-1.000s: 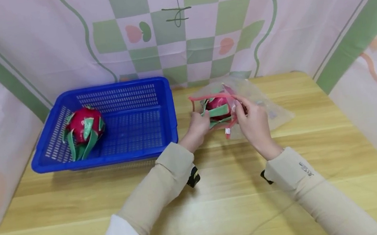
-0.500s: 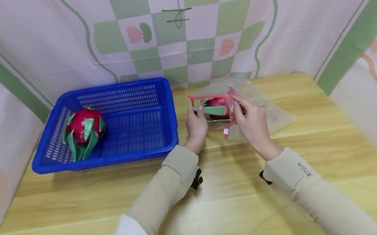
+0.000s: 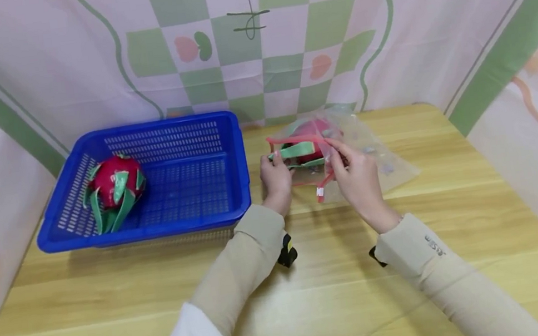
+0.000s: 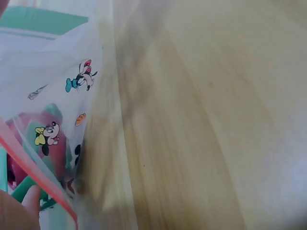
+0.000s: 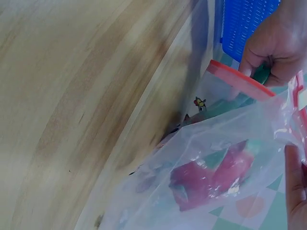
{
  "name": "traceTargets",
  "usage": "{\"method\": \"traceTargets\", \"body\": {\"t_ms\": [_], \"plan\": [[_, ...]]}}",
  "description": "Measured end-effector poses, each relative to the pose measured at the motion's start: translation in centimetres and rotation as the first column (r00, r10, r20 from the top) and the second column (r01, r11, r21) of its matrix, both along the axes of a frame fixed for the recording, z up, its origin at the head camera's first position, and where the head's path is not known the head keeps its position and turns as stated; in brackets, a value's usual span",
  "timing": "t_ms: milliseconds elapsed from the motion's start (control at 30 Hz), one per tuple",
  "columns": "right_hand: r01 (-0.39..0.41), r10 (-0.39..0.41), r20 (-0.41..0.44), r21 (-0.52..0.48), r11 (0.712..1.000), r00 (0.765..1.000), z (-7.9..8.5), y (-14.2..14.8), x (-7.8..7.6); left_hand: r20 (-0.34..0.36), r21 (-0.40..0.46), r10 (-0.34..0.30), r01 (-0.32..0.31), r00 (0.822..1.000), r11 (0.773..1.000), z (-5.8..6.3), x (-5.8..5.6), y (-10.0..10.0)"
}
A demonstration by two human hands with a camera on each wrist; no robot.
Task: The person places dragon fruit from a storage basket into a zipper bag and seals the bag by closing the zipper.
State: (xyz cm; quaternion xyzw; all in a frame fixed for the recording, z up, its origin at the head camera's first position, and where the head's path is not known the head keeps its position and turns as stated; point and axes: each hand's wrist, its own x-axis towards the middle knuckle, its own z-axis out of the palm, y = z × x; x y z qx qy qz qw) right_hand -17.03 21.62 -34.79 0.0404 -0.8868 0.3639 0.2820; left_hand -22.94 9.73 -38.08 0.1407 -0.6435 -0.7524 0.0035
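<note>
A clear plastic zip bag [image 3: 375, 169] with a red zip edge and cartoon prints lies on the table's right side. Inside it shows a red dragon fruit [image 3: 311, 127], its green leaves pointing at the bag's mouth. My left hand [image 3: 277, 181], at the mouth, pinches one of these leaves [image 5: 262, 73] between thumb and fingers. The red edge is pinched by my right hand [image 3: 358, 179], which keeps the mouth apart. In the left wrist view the fruit [image 4: 53, 143] shows pink through the printed plastic, with the thumb [image 4: 31, 201] beside the leaves.
A blue perforated basket [image 3: 239, 194] stands left of the bag. At its left end sits another dragon fruit [image 3: 116, 181] with green leaves. Behind the wooden table [image 3: 315, 297] hangs a checked, printed curtain [image 3: 278, 38].
My left hand has moved slightly left, and the pinched leaf now reaches further left through the bag's mouth. The right hand keeps its pinch on the red edge.
</note>
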Motion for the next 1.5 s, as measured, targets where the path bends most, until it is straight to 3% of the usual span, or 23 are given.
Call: {"method": "traceTargets", "body": {"t_ms": [167, 300, 500, 833, 1167, 1500], "plan": [[-0.043, 0.045, -0.044, 0.042, 0.998, 0.998, -0.1, -0.2, 0.1, 0.019, 0.136, -0.002, -0.001, 1.0, 0.991, 0.1, -0.4, 0.1], [-0.05, 0.052, -0.056, 0.028, 0.998, 0.997, 0.0, -0.3, 0.1, 0.012, 0.18, -0.015, 0.012, 1.0, 0.984, 0.3, -0.7, 0.4], [-0.064, 0.065, -0.061, 0.015, 0.998, 0.996, 0.3, -0.2, 0.1, -0.006, 0.196, -0.024, 0.025, 1.0, 0.98, 0.8, -1.1, 0.6], [-0.169, 0.17, -0.057, 0.017, 0.985, 0.984, -0.1, -0.3, 0.2, -0.003, 0.144, -0.002, 0.002, 1.0, 0.99, 0.8, -1.0, 0.7], [-0.214, 0.214, -0.134, 0.015, 0.977, 0.968, -0.2, 0.0, 0.4, 0.058, 0.31, 0.033, -0.049, 0.998, 0.949, 0.3, -1.4, 0.9], [-0.222, 0.225, -0.191, 0.041, 0.974, 0.955, -0.2, -0.1, 0.4, 0.07, 0.35, 0.011, -0.035, 0.997, 0.936, 0.3, -1.5, 1.0]]}}
